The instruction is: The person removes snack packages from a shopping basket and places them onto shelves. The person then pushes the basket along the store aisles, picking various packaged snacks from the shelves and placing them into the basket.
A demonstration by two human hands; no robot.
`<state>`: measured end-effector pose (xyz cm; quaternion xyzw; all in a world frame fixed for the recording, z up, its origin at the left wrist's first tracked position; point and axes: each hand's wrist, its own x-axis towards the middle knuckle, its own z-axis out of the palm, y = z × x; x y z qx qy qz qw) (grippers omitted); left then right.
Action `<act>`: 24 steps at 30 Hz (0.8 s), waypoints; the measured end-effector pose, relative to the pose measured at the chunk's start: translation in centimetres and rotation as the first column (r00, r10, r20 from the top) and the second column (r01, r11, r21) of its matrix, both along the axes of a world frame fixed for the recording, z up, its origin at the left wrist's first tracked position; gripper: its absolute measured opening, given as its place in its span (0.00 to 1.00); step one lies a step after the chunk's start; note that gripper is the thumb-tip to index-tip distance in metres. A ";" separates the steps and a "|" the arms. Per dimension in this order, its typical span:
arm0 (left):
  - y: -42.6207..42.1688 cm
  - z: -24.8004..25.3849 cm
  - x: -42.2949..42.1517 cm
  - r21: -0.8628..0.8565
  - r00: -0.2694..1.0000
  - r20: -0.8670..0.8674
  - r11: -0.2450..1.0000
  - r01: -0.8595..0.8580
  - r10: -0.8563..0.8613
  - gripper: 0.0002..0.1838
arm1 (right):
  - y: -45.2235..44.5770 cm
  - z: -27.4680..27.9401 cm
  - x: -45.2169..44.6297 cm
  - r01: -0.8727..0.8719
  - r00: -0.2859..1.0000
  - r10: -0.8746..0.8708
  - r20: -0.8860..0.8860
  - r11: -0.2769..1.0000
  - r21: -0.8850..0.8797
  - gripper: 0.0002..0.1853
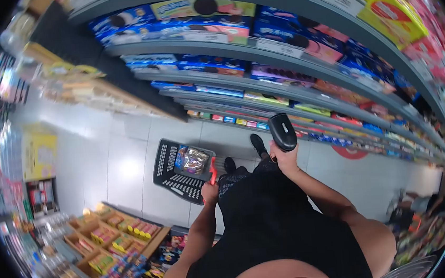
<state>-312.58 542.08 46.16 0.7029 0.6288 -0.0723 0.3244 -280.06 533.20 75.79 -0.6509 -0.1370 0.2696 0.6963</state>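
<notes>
My left hand [209, 192] is closed around the red handle [213, 171] of a dark grey shopping basket [168, 157]. The basket hangs or stands low at my left side; whether it touches the floor I cannot tell. Inside lies a shiny, multicoloured packaged item [192, 160], its kind unclear. In front of my body, my right hand [286, 159] grips a black handheld barcode scanner [283, 132]. The scanner's broad head points forward toward the shelves, and its handle is mostly hidden by my fingers.
Grey shelves [217, 75] of blue cookie boxes [298, 37] rise ahead, with yellow bags [394, 15] at upper right. A wooden divided display [112, 236] stands at lower left. Pale tiled floor [124, 163] runs between. Other people [419, 206] are blurred at far right.
</notes>
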 end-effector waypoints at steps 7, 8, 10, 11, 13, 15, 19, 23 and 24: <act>1.4 1.5 1.4 -0.058 0.980 -0.105 0.985 0.162 -0.167 0.20 | -7.3 1.8 -2.7 -0.237 0.966 0.254 0.035 0.938 -0.254 0.14; 1.6 1.5 1.8 -0.009 0.981 0.021 0.981 0.194 -0.193 0.26 | -8.1 2.4 -2.6 -0.259 0.964 0.267 -0.002 0.932 -0.254 0.15; 1.7 5.5 4.6 0.200 0.919 0.279 0.953 0.227 -0.277 0.30 | -10.3 3.4 -3.5 -0.272 0.962 0.266 -0.060 0.928 -0.255 0.16; 2.2 7.1 6.3 0.307 0.858 0.396 0.928 0.211 -0.326 0.32 | -11.2 3.5 -3.7 -0.262 0.965 0.254 -0.062 0.932 -0.250 0.17; 3.6 7.6 8.1 0.293 0.829 0.443 0.929 0.225 -0.340 0.36 | -12.9 3.3 -3.6 -0.250 0.968 0.248 -0.041 0.940 -0.233 0.18; 3.7 8.0 8.0 0.167 0.871 0.425 0.968 0.190 -0.244 0.39 | -15.4 3.0 -3.4 -0.254 0.966 0.258 -0.008 0.941 -0.223 0.19; 5.0 -6.5 2.4 -0.076 0.875 0.438 0.962 0.264 -0.206 0.48 | -20.9 5.2 -2.0 -0.347 0.935 0.354 -0.005 0.914 -0.211 0.19; 1.5 -5.6 2.5 -0.101 0.969 0.215 0.984 0.147 -0.123 0.43 | -27.6 5.0 -2.0 -0.358 0.931 0.364 0.009 0.919 -0.163 0.18; 0.7 -2.7 3.9 -0.128 0.947 0.290 0.975 0.180 -0.137 0.40 | -28.9 4.6 -1.8 -0.341 0.937 0.349 0.022 0.926 -0.160 0.18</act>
